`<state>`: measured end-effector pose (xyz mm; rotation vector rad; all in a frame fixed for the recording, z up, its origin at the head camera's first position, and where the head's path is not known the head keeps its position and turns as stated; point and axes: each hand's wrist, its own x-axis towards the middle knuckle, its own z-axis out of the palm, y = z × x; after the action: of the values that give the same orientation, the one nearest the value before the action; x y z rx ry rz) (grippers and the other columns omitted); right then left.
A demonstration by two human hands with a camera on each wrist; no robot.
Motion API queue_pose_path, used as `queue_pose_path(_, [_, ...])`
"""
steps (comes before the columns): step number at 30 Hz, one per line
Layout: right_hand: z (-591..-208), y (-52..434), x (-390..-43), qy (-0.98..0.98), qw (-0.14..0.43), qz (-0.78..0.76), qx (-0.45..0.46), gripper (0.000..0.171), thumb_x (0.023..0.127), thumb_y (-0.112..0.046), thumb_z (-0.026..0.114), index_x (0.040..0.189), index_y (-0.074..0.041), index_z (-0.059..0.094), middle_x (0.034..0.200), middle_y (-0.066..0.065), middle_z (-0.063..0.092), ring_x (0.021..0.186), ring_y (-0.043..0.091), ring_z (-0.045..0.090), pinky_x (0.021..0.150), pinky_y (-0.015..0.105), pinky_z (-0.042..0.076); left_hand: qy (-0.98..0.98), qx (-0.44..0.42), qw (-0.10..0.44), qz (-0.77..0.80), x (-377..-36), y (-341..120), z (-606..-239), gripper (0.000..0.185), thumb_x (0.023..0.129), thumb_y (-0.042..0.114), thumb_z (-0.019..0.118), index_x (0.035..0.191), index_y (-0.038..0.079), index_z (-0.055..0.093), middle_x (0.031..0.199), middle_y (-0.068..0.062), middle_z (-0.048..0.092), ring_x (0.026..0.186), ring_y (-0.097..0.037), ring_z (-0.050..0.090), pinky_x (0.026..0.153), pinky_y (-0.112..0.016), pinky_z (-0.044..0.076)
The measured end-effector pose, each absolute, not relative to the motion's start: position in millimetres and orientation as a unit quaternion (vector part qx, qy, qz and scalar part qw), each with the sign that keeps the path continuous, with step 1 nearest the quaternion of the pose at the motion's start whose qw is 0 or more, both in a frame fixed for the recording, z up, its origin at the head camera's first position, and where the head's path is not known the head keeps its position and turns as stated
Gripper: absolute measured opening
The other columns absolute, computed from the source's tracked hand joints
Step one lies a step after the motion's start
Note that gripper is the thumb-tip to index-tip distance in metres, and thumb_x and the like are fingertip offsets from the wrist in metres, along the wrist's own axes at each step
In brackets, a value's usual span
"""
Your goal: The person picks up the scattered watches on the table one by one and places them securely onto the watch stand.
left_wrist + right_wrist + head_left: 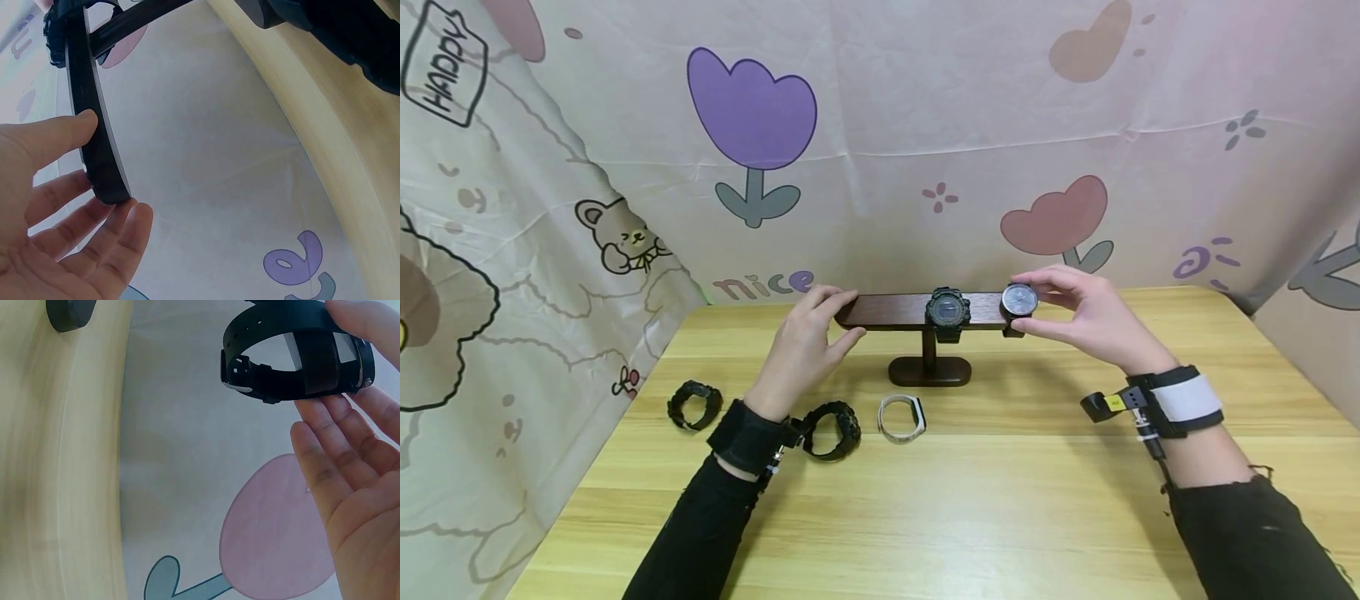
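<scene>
**Steadying a watch stand, both hands on its bar**

Holding the left end of the dark wooden watch stand (925, 321), the left hand (808, 342) has thumb under and fingers over the bar; left wrist view shows the fingers (56, 140) fairly straight, closing on the bar end from both sides. The right hand (1082, 312) is at the right end of the stand, thumb and fingers pinching the round grey-faced watch (1020, 300) that sits on the bar there. Right wrist view: the black strap (275, 381) of that watch loops round the bar, fingertips (325, 409) touching its underside.

A chunky black watch (947, 310) is strapped on the stand's bar over the post, just left of the grey-faced watch. The stand's oval foot sits on the pale wooden worktop (1000, 500), toward the back edge.

In front of the stand, on the worktop: white band (902, 418) just ahead of the foot, black watch (832, 429) to the left of it beside the left wrist, another black watch (695, 405) further left, well apart from the stand. Behind the stand, a cartoon cloth backdrop (752, 117) with tulips and a bear. Both wrists wear strapped-on cameras, black sleeves.
</scene>
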<state>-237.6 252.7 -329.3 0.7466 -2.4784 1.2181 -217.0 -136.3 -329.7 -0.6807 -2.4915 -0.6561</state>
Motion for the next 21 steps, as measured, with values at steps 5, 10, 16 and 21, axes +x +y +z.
queue_pose_path(5, [-330.5,248.1,-239.0,-0.855,0.130,0.425,0.267,0.055,0.084,-0.007,0.093,0.135,-0.014,0.074,0.126,-0.002,0.068,0.116,-0.006,0.065,0.105,0.007,0.048,-0.909,-0.249,0.237,-0.237,-217.8,-136.6,-330.4,0.051,0.095,0.018,0.084,0.140,0.000,0.068,0.131,-0.016,0.067,0.112,-0.031,0.068,0.093,-0.045,0.060])
queue_pose_path(10, [-331.5,244.9,-240.0,-0.856,0.121,0.425,0.270,0.054,0.084,-0.009,0.093,0.134,-0.016,0.074,0.128,-0.002,0.068,0.118,-0.006,0.063,0.105,0.007,0.048,-0.910,-0.249,0.233,-0.237,-217.7,-136.2,-329.8,0.050,0.096,0.018,0.083,0.140,0.000,0.068,0.132,-0.016,0.067,0.114,-0.032,0.068,0.093,-0.046,0.060])
queue_pose_path(16, [-333.0,241.7,-242.8,-0.855,0.115,0.426,0.272,0.055,0.083,-0.010,0.094,0.135,-0.016,0.074,0.128,-0.001,0.069,0.116,-0.005,0.065,0.105,0.006,0.047,-0.911,-0.246,0.232,-0.236,-217.3,-136.0,-329.2,0.050,0.096,0.018,0.083,0.141,0.000,0.068,0.132,-0.016,0.067,0.115,-0.032,0.068,0.095,-0.046,0.060])
queue_pose_path(21, [-334.2,238.9,-244.5,-0.854,0.112,0.425,0.281,0.056,0.083,-0.010,0.094,0.135,-0.015,0.074,0.129,0.000,0.069,0.111,-0.001,0.066,0.105,0.006,0.047,-0.909,-0.249,0.235,-0.236,-217.0,-135.9,-329.7,0.050,0.096,0.018,0.083,0.140,0.000,0.068,0.131,-0.017,0.067,0.113,-0.032,0.068,0.094,-0.045,0.060])
